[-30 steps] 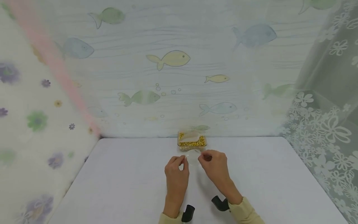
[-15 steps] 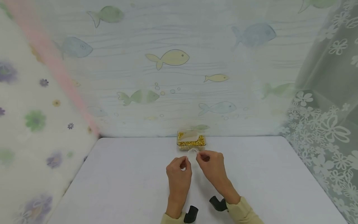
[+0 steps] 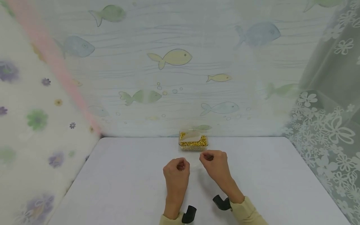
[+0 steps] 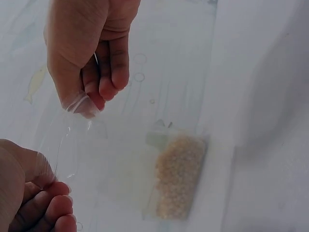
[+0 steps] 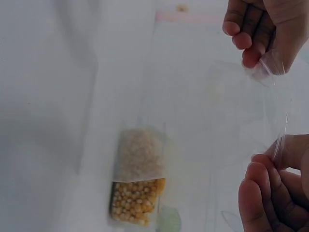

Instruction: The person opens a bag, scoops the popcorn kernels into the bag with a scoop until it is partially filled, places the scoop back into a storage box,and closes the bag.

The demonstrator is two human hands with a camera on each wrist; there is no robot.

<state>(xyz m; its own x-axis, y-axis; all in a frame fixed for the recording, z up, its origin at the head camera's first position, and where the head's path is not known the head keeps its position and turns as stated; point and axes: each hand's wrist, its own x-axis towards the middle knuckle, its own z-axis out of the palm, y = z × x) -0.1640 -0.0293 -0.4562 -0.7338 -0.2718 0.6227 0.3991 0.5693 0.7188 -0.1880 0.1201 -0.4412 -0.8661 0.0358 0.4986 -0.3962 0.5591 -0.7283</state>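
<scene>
A clear plastic bag (image 4: 67,145) is stretched by its mouth between my two hands. My left hand (image 3: 176,175) pinches one side of the mouth between thumb and fingers. Opposite it, the right hand (image 3: 216,167) pinches the other side. In the right wrist view the bag's mouth (image 5: 282,111) forms a curved rim, parted between the thumbs. Its thin film hangs toward the table and hazes part of what lies behind. Just beyond both hands, a clear box of yellow corn kernels (image 3: 193,144) stands on the table, with a whitish piece (image 3: 191,136) on the kernels.
The white table (image 3: 126,175) ends at the back against a sheet with drawn fish (image 3: 177,57). At the left hangs a flowered sheet (image 3: 37,118), and at the right a lace curtain (image 3: 334,134). A black curved piece (image 3: 189,214) sits at the left wrist, another (image 3: 221,203) at the right.
The hands come closer together half a second ago, then move apart again, the left hand going left and the right hand slightly right. The box of corn stays put.
</scene>
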